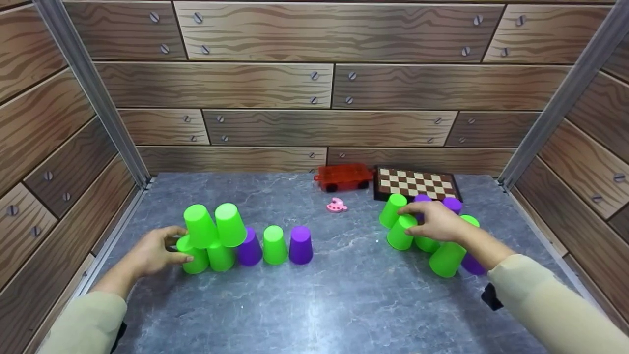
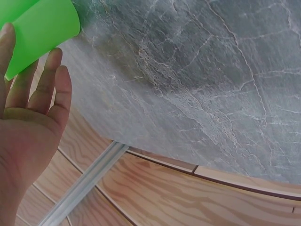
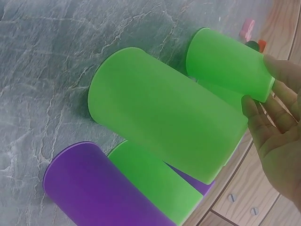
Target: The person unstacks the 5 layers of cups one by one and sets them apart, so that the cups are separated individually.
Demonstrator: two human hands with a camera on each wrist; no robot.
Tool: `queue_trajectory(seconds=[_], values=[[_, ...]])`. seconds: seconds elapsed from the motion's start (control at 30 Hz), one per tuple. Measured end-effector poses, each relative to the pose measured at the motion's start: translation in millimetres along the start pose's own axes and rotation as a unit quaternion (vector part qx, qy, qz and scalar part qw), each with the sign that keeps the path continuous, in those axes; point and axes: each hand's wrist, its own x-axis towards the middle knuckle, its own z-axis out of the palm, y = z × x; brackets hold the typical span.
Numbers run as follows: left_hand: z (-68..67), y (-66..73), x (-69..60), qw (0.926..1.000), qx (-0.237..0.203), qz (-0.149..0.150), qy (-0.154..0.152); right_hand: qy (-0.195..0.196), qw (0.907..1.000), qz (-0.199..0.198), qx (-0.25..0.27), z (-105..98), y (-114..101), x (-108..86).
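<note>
In the head view, a row on the grey tabletop holds a green cup [image 1: 195, 261] at its left end, another green, a purple [image 1: 249, 250], a green [image 1: 275, 246] and a purple cup [image 1: 300, 246]. Two upside-down green cups [image 1: 199, 227] stand on its left part. My left hand [image 1: 153, 250] rests loosely against the left-end cup, its fingers relaxed beside the green surface [image 2: 47, 33]. At the right, my right hand [image 1: 435, 221] pinches the top of a green cup [image 1: 400, 236] between thumb and fingers, also seen in the right wrist view [image 3: 228, 63].
Around my right hand stand more green cups [image 1: 446, 260] and purple cups [image 1: 472, 265]. Behind are a checkered board [image 1: 416, 183], a red toy cart [image 1: 344, 176] and a small pink piece [image 1: 336, 205]. Wood-patterned walls [image 1: 334, 86] enclose the table.
</note>
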Motion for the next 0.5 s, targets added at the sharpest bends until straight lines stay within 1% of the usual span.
queue_trajectory(seconds=[0.3, 0.5], values=[[0.6, 0.2, -0.5, 1.0000, -0.002, -0.007, 0.001, 0.006, 1.0000, 0.001, 0.001, -0.1, -0.8, -0.6], [0.0, 1.0, -0.9, 1.0000, -0.007, 0.000, 0.001, 0.022, 0.9995, -0.020, 0.010, -7.8, -8.5, -1.7]])
